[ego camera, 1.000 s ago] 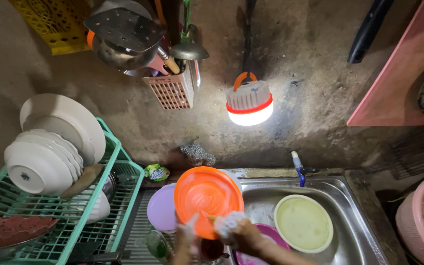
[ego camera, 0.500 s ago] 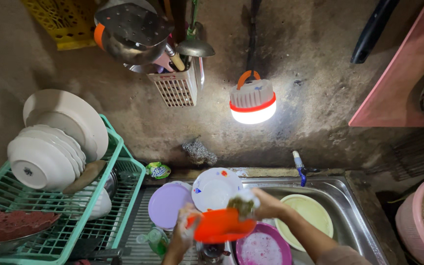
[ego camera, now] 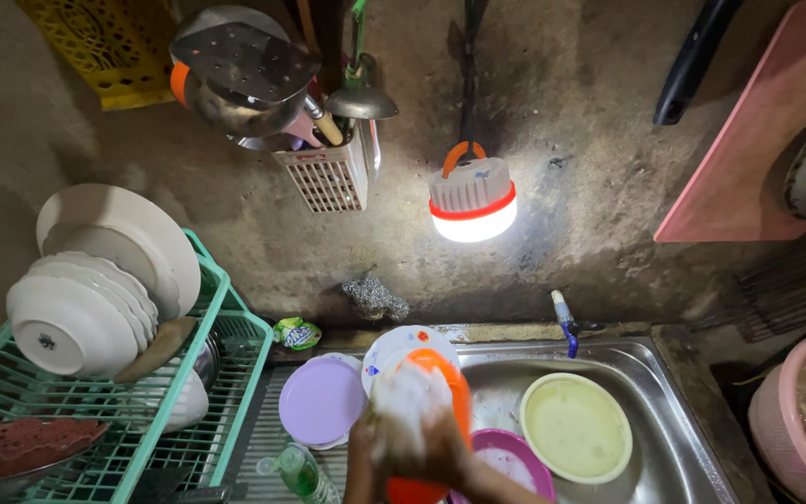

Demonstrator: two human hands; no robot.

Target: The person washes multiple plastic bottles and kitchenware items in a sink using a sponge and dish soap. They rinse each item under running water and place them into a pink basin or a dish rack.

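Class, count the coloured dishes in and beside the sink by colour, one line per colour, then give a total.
Orange plate, held in soapy hands: 1
Purple plate: 1
Pink bowl: 1
Yellow-green bowl: 1
White patterned plate: 1
Total: 5

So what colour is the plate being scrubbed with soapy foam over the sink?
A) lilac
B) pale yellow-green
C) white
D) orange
D: the foam-covered hand rubs the orange plate held upright over the steel sink; the lilac plate and the yellow-green bowl lie untouched to either side.
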